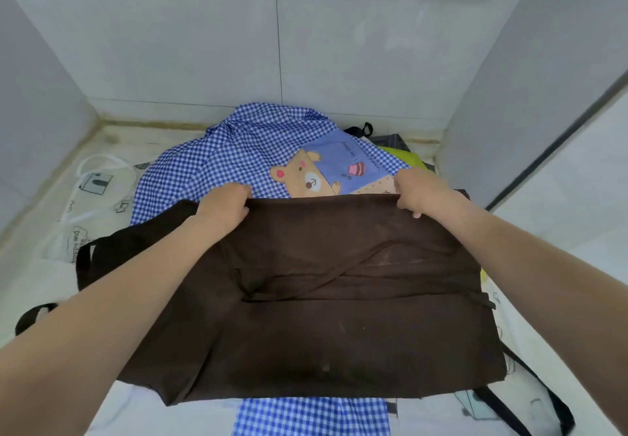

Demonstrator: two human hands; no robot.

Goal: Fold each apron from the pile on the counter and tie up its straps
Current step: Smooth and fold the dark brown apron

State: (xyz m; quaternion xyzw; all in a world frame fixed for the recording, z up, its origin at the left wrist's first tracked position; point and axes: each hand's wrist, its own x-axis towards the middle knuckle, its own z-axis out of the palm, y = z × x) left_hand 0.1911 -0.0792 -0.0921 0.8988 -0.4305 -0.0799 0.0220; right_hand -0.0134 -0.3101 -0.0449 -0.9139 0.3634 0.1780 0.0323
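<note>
Head view — hands [226,206] on brown apron [339,299]

Hidden, cropped and unreadable parts around the brown apron [323,299]

Covering most of the blue checked apron [238,156] and cutting off the bear patch [302,177] at its lower edge; burying the fingertips of the left hand [226,204] and right hand [419,190] under the far hem at 12 o'clock. Running off the frame at 6 o'clock: the checked cloth and both forearms. Showing only slivers at 2 o'clock of a yellow-green item [404,156] and a dark box [387,139], identity unclear. Staying too small to read: lettering on the patch and on the white printed fabric [91,197] at 9 o'clock.
</note>
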